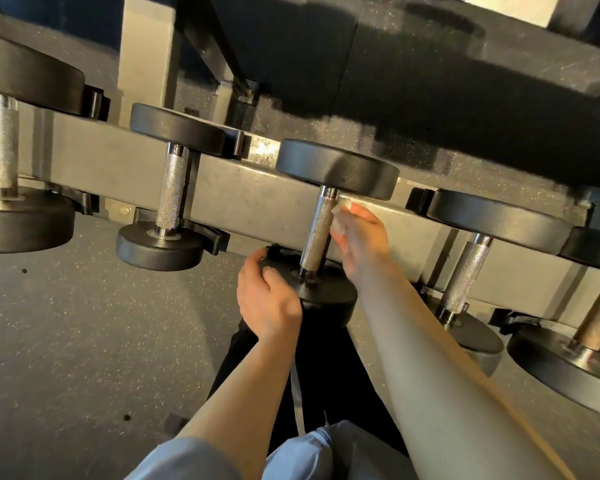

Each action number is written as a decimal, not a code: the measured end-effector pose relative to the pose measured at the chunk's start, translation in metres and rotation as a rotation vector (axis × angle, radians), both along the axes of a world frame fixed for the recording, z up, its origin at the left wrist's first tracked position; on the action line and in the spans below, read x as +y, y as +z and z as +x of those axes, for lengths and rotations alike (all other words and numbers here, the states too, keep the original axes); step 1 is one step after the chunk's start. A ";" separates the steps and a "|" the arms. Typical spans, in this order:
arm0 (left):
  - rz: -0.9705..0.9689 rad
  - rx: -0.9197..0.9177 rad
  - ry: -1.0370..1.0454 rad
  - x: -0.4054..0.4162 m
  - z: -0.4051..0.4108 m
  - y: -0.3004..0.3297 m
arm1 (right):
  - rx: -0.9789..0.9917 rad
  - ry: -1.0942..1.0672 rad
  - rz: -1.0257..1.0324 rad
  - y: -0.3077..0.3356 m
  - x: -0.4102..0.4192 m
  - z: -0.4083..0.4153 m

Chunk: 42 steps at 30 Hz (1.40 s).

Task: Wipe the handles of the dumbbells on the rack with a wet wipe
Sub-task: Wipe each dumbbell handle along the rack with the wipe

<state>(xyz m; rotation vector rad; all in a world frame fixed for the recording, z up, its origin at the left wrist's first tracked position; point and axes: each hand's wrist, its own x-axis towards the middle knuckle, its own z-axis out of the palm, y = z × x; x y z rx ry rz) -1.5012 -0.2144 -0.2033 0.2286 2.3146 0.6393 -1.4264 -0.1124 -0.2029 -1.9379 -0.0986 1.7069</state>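
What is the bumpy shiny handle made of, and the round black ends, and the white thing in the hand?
Handle: looks like shiny metal, with a crosshatched grip. Round black end: dull black, maybe rubber coated; hard to tell. Wet wipe: thin pale cloth or paper, crumpled in the right hand.

A gym weight area: black-headed dumbbells (174, 188) with knurled steel handles sit in a row on a grey rack (257, 199) above speckled rubber flooring (66, 341).
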 end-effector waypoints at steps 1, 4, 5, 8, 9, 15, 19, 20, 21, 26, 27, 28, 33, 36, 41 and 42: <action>0.004 0.001 0.000 0.000 0.000 0.000 | -0.053 0.081 -0.017 -0.006 -0.007 0.003; 0.029 0.024 -0.017 -0.002 0.000 -0.002 | -0.095 0.321 -0.063 -0.017 -0.028 0.010; 0.026 0.024 -0.016 -0.002 0.000 -0.003 | -0.118 0.416 -0.078 -0.020 -0.034 0.012; 0.017 0.019 -0.017 -0.001 -0.001 -0.003 | -0.156 0.710 -0.058 -0.021 -0.038 0.020; 0.017 0.017 -0.022 -0.001 -0.001 -0.003 | -0.192 0.836 -0.047 -0.019 -0.037 0.022; 0.064 0.017 -0.042 -0.004 0.000 -0.004 | -0.480 1.350 0.183 0.008 -0.042 0.031; 0.084 0.016 -0.040 -0.005 0.002 0.000 | -0.858 1.108 0.807 0.022 -0.030 0.026; 0.083 -0.002 -0.038 -0.004 0.002 0.001 | -0.948 1.165 0.893 0.022 -0.020 0.021; 0.077 -0.022 -0.038 -0.003 0.001 0.001 | -1.007 1.269 0.884 0.022 -0.009 0.014; 0.029 -0.121 -0.037 0.001 -0.007 0.006 | -0.959 1.523 0.625 0.008 -0.012 -0.006; 0.033 -0.170 0.010 0.000 -0.010 0.005 | -0.897 1.572 0.635 0.008 -0.018 -0.007; 0.041 -0.256 0.113 0.000 -0.014 0.002 | -0.820 1.637 0.614 0.009 -0.023 -0.005; 0.021 -0.711 0.596 0.005 -0.031 -0.009 | -0.545 1.864 0.439 0.018 -0.037 0.010; -0.017 -0.734 0.597 0.009 -0.030 -0.005 | -0.663 1.885 0.605 0.015 -0.030 0.014; 0.055 -0.694 0.686 0.010 -0.020 0.001 | -1.173 1.705 0.883 0.000 0.004 0.012; 0.075 -0.683 0.704 0.009 -0.019 0.000 | -1.241 1.653 0.893 -0.001 0.009 0.013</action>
